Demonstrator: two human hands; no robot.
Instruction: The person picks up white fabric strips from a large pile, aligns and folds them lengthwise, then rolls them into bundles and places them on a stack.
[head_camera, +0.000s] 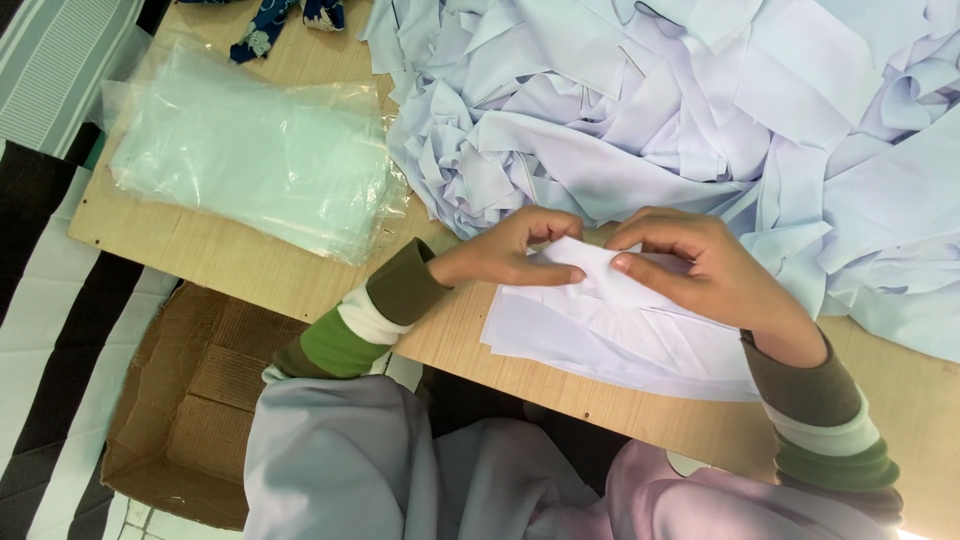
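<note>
1. At nine o'clock, off the counter's edge, an open brown corrugated cardboard box (190, 400) sits on the striped floor covering; its inside shows only bare cardboard.
2. At ten o'clock, a stack of clear, faintly green rectangular plastic bags (250, 160) lies flat on the light wooden counter (230, 260). No label or print shows on them.
3. Just left of centre, the left hand (505, 252) has thumb and fingers (560, 272) closed in a pinch on the near edge of a folded white cloth piece (610, 325), which rests on the counter at the centre, on a small flat stack of like pieces.
4. Just right of centre, the right hand (700, 270) pinches the same fold, its fingertips nearly meeting the left's.
5. The step in hand looks like creasing or folding this piece; the next move would call for pressing the fold flat with the edges kept aligned.
6. From twelve to three o'clock, a large loose heap of white cloth pieces (700, 120) covers the counter.
</note>
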